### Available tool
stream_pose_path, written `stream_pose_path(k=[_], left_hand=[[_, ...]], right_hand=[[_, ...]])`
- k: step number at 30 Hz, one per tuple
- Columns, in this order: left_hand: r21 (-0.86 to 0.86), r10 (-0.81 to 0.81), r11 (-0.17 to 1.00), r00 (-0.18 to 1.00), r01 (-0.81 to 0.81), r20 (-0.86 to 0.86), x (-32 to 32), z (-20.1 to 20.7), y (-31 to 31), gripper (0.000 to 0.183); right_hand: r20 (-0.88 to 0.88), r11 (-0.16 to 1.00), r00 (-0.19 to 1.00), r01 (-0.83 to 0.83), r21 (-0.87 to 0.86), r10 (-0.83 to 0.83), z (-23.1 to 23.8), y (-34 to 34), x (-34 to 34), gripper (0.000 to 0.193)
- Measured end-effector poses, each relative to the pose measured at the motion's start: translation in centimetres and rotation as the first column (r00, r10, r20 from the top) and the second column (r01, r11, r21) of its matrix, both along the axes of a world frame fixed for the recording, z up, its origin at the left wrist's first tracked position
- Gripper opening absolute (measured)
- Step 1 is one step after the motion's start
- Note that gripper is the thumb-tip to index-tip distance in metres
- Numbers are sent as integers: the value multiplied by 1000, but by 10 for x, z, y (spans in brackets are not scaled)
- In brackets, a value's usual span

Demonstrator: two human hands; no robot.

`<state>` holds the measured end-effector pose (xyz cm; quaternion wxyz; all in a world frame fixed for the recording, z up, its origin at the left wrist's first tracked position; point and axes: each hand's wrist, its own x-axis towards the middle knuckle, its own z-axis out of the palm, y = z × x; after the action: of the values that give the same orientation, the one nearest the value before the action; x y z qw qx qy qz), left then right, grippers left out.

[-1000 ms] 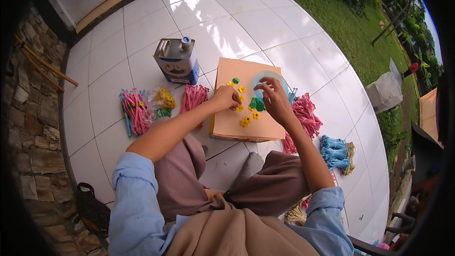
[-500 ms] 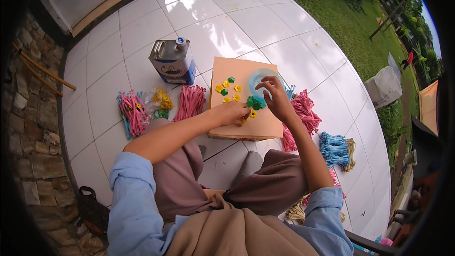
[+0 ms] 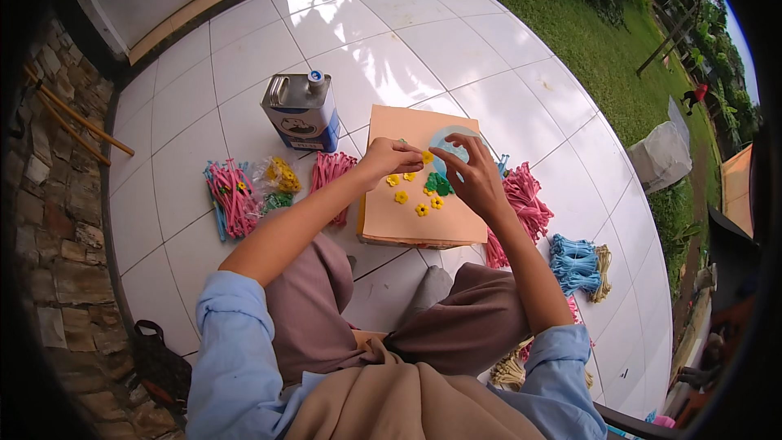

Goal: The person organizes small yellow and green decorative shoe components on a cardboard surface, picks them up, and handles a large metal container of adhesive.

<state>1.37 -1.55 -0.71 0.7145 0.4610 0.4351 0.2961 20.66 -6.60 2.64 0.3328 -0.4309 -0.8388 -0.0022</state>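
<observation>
My left hand [image 3: 393, 159] is above the peach-coloured board [image 3: 399, 224], its fingertips pinching a yellow flower [image 3: 428, 157]. Facing it from the right, my right hand [image 3: 475, 175] has bent fingers drawn together close to that flower; anything tiny between them is hidden. Behind the right hand stands a pale blue translucent bowl [image 3: 452, 132], partly covered. Beneath the hands, several loose yellow flowers [image 3: 401, 196] lie on the board, and two near its front, such as this flower [image 3: 422, 210], show dark centres. Green flower-shaped pieces [image 3: 440, 185] are heaped beside the right hand.
A metal can [image 3: 301, 112] with a blue cap stands beyond the board's left corner. Pink bundles [image 3: 332, 175] and a clear bag of yellow pieces [image 3: 281, 175] lie left. On the right are more pink bundles [image 3: 528, 200] and a blue bundle [image 3: 575, 262].
My left hand has lifted from the board's front and moved up and left, bringing a yellow flower with it. My right hand has lowered slightly toward the left, its fingers nearing the flower.
</observation>
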Motion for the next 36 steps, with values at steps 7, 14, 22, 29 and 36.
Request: stream_pose_path(k=[7, 14, 22, 29, 36], left_hand=[[-10, 64, 998, 996, -63, 66, 2, 4, -1, 25], [-42, 63, 997, 993, -59, 103, 1, 8, -1, 25], [-58, 63, 997, 994, -58, 91, 1, 4, 2, 24], [489, 226, 872, 896, -11, -383, 0, -15, 35, 18], [653, 420, 727, 617, 211, -666, 19, -39, 51, 10]], right_hand=[[194, 995, 981, -41, 95, 21, 2, 0, 0, 45], [246, 994, 969, -33, 101, 7, 3, 0, -2, 44], [167, 998, 986, -7, 69, -5, -1, 3, 0, 37], [-83, 962, 970, 214, -172, -230, -28, 14, 28, 37], [260, 885, 932, 332, -326, -254, -65, 14, 48, 66]])
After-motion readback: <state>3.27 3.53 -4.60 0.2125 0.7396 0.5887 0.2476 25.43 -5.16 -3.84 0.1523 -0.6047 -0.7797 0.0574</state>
